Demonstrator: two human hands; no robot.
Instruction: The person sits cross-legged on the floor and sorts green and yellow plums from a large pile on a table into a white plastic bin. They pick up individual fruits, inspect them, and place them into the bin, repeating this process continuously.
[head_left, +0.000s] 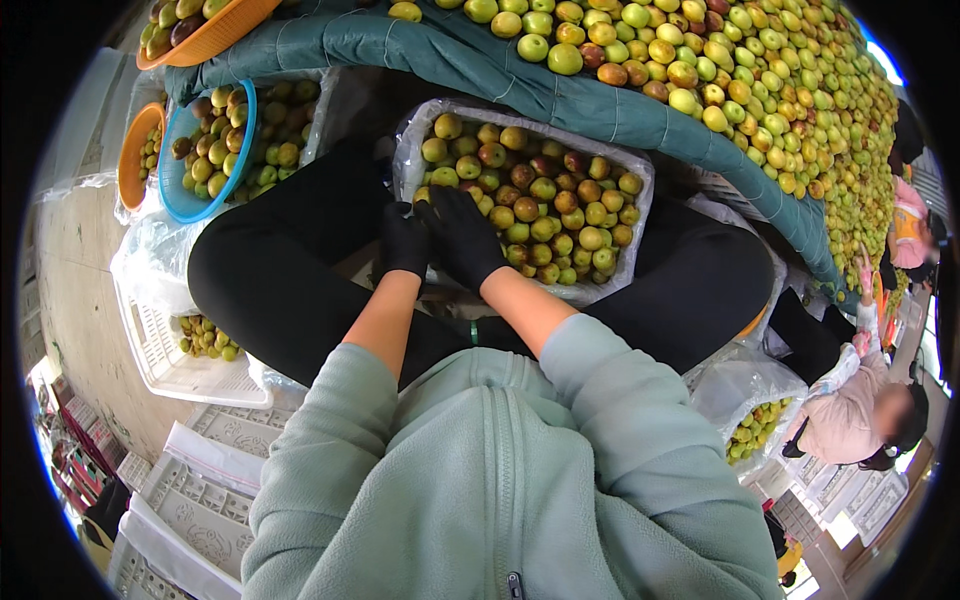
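Observation:
A crate lined with clear plastic (641, 225) stands between my bent knees, filled with green and brown jujubes (536, 191). My right hand (461, 236), in a black glove, lies over the crate's left side with its fingers on the fruit there. Close beside it, my left hand (405, 238), also gloved in black, is at the outer left edge of the crate, its fingers partly curled. Both palms are turned away, so whatever may be under them is hidden.
A padded green cloth edge (450, 56) borders a large heap of jujubes (750, 82) ahead. At left are a blue basket (244, 161), an orange basket (124, 161) and a white crate (202, 390). Another person (847, 412) sits at right near a plastic-lined container (742, 375).

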